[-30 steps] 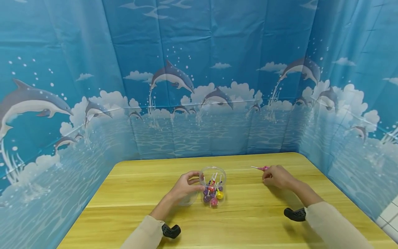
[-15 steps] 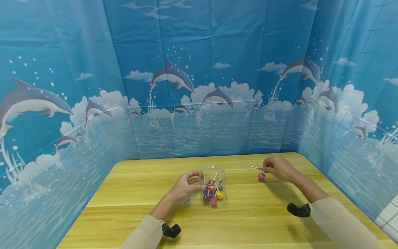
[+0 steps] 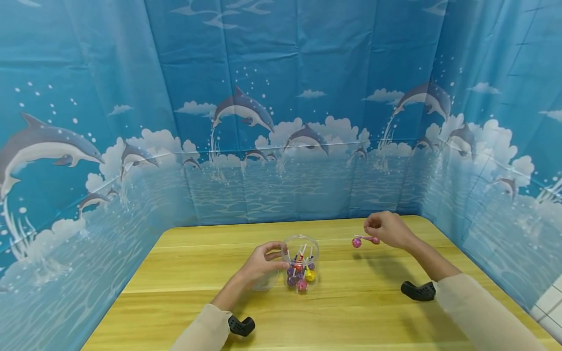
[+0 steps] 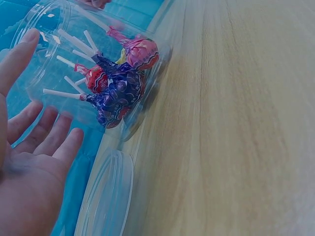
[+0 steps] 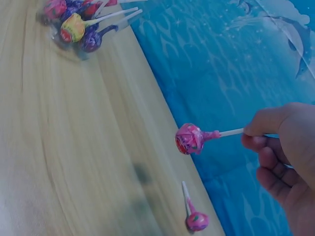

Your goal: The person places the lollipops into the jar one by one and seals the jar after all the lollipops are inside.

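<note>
Bright, even head view; dimmer, hazier wrist views.
Soft shadows fall on the table (image 3: 197, 253) below the right arm (image 3: 429, 259), suggesting light from above. In the left wrist view, white glints mark the jar (image 4: 49, 46); in the right, shadows are blurry and the wood pales toward the lower left.

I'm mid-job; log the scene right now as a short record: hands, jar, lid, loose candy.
Left hand: fingers around the side of the jar
Right hand: fingers pinch a pink lollipop by its stick, above the table
Clear jar: upright, uncovered; contains purple, red, yellow and pink wrapped lollipops
Clear lid: on the table beside the jar
Loose candy: second pink lollipop, lying on the table
</note>
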The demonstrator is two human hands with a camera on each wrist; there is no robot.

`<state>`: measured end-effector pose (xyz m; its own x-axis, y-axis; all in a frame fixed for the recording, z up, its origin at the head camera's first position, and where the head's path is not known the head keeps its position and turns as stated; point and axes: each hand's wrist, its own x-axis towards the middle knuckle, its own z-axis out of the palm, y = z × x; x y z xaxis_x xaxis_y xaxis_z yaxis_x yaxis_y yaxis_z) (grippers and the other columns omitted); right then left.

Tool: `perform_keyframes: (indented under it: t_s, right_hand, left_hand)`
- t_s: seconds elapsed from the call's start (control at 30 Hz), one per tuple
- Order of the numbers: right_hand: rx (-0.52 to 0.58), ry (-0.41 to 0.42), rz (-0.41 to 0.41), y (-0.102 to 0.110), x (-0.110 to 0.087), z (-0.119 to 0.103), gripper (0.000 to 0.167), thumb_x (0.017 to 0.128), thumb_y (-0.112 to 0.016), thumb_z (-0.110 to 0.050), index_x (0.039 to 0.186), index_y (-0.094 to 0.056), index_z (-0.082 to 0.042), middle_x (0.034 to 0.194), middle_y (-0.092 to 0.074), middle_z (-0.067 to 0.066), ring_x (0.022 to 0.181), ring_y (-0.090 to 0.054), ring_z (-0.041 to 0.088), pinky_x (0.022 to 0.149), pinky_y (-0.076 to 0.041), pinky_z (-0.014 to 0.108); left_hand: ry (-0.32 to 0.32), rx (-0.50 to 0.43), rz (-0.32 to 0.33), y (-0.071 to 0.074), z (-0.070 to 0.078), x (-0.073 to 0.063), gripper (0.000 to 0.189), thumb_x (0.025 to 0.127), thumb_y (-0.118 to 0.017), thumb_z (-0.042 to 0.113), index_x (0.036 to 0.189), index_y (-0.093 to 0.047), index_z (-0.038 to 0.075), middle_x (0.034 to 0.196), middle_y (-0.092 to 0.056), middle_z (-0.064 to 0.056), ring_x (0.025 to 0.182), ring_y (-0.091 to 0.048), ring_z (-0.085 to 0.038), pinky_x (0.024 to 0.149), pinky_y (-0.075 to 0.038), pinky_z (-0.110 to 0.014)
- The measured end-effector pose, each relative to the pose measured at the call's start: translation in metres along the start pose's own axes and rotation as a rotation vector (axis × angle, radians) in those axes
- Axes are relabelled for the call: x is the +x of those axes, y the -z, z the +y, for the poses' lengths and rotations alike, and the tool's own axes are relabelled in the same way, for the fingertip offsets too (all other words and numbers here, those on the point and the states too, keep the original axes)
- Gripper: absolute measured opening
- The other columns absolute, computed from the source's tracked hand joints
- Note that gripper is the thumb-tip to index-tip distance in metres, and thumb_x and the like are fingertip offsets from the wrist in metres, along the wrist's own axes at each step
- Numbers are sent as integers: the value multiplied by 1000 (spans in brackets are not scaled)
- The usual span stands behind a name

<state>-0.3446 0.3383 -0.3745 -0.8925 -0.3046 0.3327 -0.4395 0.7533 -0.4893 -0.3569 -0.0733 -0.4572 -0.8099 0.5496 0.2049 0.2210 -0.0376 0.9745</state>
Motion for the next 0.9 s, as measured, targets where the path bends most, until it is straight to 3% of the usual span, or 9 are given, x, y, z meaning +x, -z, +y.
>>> perform_keyframes:
  t_s: [0.2, 0.67, 0.9]
  right_hand:
    - [32, -20, 13, 4, 5, -6, 10, 101, -68, -11, 102, -75, -4, 96, -72, 2, 90, -68, 22, 76, -56, 45]
    - [120, -15, -3, 8, 16, -26, 15, 103, -67, -15, 106, -74, -3, 97, -70, 3, 92, -67, 26, 79, -57, 45]
    - [137, 7, -20, 8, 21, -37, 13, 102, -68, -12, 106, -74, -1, 95, -71, 2, 89, -68, 21, 82, -57, 46]
  left_hand:
    - [-8, 12, -4, 1, -1, 0, 63, 94, -80, 22, 145, -51, -3, 144, -55, -19, 139, -47, -41, 101, -53, -42]
    - [0, 9, -1, 1, -2, 0, 61, 94, -80, 19, 144, -52, -1, 143, -56, -18, 140, -47, -40, 101, -53, -41]
    - [-9, 7, -9, 1, -3, 2, 58, 96, -78, 16, 144, -52, -4, 143, -55, -19, 140, -46, -42, 102, -53, -42]
